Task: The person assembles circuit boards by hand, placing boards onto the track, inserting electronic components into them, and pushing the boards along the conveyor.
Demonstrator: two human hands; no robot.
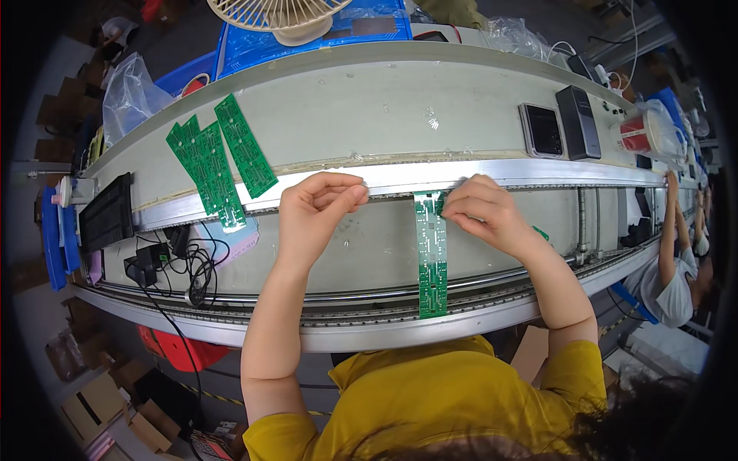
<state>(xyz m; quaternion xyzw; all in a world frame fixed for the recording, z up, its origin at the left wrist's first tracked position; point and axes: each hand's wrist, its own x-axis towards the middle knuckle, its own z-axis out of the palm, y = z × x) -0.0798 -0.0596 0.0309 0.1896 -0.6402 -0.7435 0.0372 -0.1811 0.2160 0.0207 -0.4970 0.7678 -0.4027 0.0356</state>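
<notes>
A long green circuit board (432,269) lies crosswise between the metal rails in front of me. At its far right corner is my right hand (484,209), fingers bent together in a pinch; whatever they hold is hidden or too small to name. My left hand (324,206) hovers over the far rail, left of the board and apart from it. Its thumb and fingertips are pressed together, and I cannot make out anything between them. Several more green circuit boards (244,146) lie fanned out at the left, some overhanging the far rail.
A black tray (108,211) and tangled black cables (198,265) sit at the left. Beyond the ledge stands a fan (296,34). A phone (543,131), a dark box (578,123) and a red-and-white tub (644,132) stand at the right. Another person (673,284) works farther right.
</notes>
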